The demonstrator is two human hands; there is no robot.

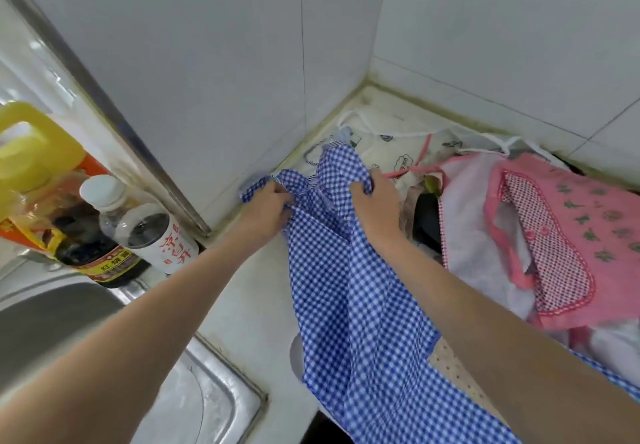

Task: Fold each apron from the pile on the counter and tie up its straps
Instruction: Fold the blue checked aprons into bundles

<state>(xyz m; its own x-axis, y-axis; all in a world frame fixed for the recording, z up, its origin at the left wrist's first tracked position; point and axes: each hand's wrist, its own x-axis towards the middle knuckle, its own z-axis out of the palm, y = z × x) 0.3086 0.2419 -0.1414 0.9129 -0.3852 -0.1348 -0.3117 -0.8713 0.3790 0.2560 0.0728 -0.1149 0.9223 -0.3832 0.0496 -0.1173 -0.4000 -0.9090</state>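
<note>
The blue-and-white checked apron (pixel 360 305), thin woven cloth, drapes from the white surface (pixel 249 298) over its front edge. Both hands grip its bunched top edge: left hand (pixel 268 206), right hand (pixel 372 201). Beside it lie a pink apron (pixel 568 235) and a cream printed apron (pixel 391 156). At left stand 2 bottles, a dark bottle (pixel 93 253) with a red label and a clear bottle (pixel 138 222) with red characters, behind a steel sink (pixel 207 384).

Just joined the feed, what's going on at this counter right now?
A person grips the top of a blue checked apron, left hand and right hand bunching the cloth. It is not yet folded and drapes over the counter edge. The pink apron and others lie piled to the right.
</note>
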